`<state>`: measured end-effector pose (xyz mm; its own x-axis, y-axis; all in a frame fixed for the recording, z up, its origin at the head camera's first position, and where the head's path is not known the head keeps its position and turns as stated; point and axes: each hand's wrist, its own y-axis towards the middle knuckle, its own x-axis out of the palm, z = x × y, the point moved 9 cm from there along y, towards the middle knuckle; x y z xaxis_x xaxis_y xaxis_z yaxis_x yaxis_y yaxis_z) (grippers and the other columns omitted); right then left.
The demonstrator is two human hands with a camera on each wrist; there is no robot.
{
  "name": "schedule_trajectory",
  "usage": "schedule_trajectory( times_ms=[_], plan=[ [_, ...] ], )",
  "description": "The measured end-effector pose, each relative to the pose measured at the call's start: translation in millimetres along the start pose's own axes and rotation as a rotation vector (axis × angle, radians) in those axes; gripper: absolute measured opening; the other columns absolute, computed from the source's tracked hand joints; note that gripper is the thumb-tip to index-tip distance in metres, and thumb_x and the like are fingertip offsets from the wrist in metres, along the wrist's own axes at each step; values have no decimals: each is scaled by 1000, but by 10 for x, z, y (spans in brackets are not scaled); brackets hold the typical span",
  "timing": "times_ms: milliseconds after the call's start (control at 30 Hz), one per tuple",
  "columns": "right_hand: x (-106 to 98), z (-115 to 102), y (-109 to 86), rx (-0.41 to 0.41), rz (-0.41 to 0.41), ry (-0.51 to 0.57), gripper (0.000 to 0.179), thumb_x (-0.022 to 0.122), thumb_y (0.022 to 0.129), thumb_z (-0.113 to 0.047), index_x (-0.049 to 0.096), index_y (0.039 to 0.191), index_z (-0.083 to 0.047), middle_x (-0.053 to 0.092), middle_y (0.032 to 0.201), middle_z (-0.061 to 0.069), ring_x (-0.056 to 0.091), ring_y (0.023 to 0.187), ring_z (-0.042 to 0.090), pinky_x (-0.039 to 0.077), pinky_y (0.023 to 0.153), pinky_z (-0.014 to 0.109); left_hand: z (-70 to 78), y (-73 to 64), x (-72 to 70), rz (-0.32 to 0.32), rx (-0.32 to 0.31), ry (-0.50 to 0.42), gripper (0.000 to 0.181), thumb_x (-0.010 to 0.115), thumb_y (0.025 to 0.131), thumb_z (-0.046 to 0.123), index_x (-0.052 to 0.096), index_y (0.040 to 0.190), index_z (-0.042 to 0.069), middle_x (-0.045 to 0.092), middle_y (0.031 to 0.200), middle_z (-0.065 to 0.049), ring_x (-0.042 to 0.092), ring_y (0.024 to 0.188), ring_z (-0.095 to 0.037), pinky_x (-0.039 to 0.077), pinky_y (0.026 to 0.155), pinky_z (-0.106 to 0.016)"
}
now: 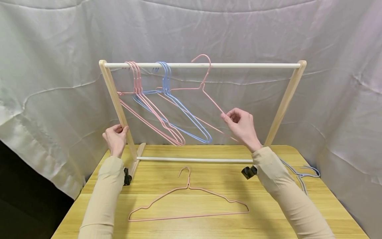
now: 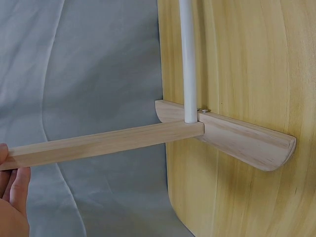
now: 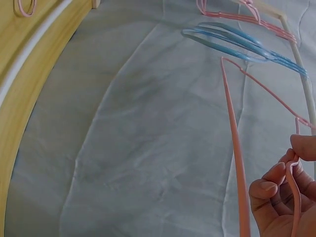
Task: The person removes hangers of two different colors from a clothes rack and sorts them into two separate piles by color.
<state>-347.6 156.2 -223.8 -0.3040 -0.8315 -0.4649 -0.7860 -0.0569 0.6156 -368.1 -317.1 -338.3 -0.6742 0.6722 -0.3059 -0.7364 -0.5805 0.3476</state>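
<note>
My left hand [image 1: 114, 139] grips the left wooden post [image 1: 114, 95] of a garment rack; in the left wrist view, fingers [image 2: 19, 190] and thumb lie against that post. With thumb and fingertips my right hand [image 1: 242, 127] pinches a pink hanger [image 1: 212, 100] by its right shoulder. The hanger's hook rises above the white top rail [image 1: 253, 65], its tip level with the rail's upper edge; I cannot tell if it rests there. Left of it, several pink hangers [image 1: 152, 111] and a bunch of blue hangers [image 1: 188, 114] hang from the rail.
Another pink hanger [image 1: 188, 217] lies flat on the wooden table [image 1: 209, 230], in front of the rack. Grey-blue hangers [image 1: 301, 174] lie at the table's right, partly behind my right sleeve. A white lower bar [image 1: 194, 160] joins the posts. Grey curtain [image 1: 337, 109] surrounds the table.
</note>
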Motion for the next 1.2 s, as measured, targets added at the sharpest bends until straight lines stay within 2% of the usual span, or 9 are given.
schedule_trajectory(
  times_ms=[300,633,1000,1200],
  plan=[
    [-43,36,-108,1,3,-6,20,72,93,-18,67,81,-2,59,66,3,46,58,5,37,55,17,1,-1,-3,-4,0,-3,30,71,94,20,74,112,-4,72,114,-27,41,126,-35,27,106,-48],
    [-28,173,-281,10,-25,-23,21,71,94,-19,67,80,-3,58,65,4,46,58,4,37,56,17,4,-1,2,0,5,-7,30,71,94,20,74,112,-4,72,113,-27,41,125,-36,27,105,-48],
    [91,457,-513,43,-72,-14,21,70,95,-19,67,81,-4,59,66,4,46,57,4,37,53,20,-6,1,-6,3,5,-7,30,71,94,18,73,112,-5,71,114,-28,41,128,-36,27,107,-48],
    [163,630,-663,68,-102,-56,21,70,95,-22,69,80,-6,61,65,4,47,56,7,38,54,21,-12,12,12,-2,9,-16,30,71,94,19,74,112,-5,71,114,-28,41,127,-36,26,107,-48]
  ],
)
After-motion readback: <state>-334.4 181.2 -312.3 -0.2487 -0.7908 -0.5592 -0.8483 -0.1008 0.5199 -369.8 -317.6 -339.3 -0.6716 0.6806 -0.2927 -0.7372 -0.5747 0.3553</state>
